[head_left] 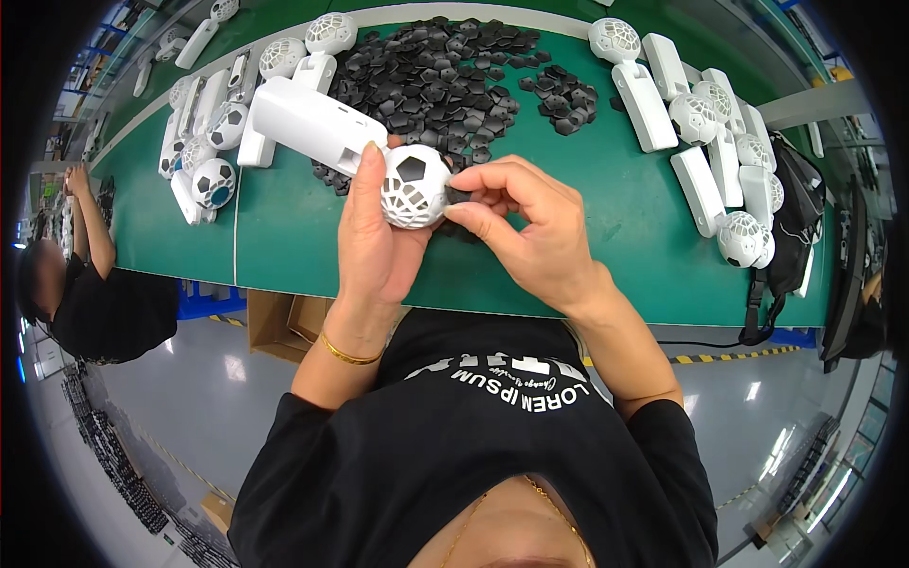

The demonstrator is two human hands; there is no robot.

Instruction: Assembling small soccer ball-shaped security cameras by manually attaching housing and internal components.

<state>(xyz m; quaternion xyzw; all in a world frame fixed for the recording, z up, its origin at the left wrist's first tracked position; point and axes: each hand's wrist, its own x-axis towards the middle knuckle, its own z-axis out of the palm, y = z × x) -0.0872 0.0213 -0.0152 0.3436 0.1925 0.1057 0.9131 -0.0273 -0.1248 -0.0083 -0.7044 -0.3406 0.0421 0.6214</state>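
Note:
My left hand [371,227] grips a white plastic device made of a long rectangular body [308,118] joined to a football-patterned ball [415,204]. A black pentagon piece [413,169] sits in one face of the ball, and openwork white webbing covers its lower side. Against the ball's right side, my right hand [521,213] pinches a small black pentagon piece [456,195] between thumb and forefinger, partly hidden by the fingers. Behind the device lies a large heap of loose black pentagon pieces [426,80], spread over the green table.
More white ball-headed devices stand in groups at the left [214,182] and right [696,118]. A smaller pile of black pieces [565,99] lies right of the heap. A black bag [793,213] rests at the right edge. Another person [104,303] works at far left. A cardboard box [270,322] is below.

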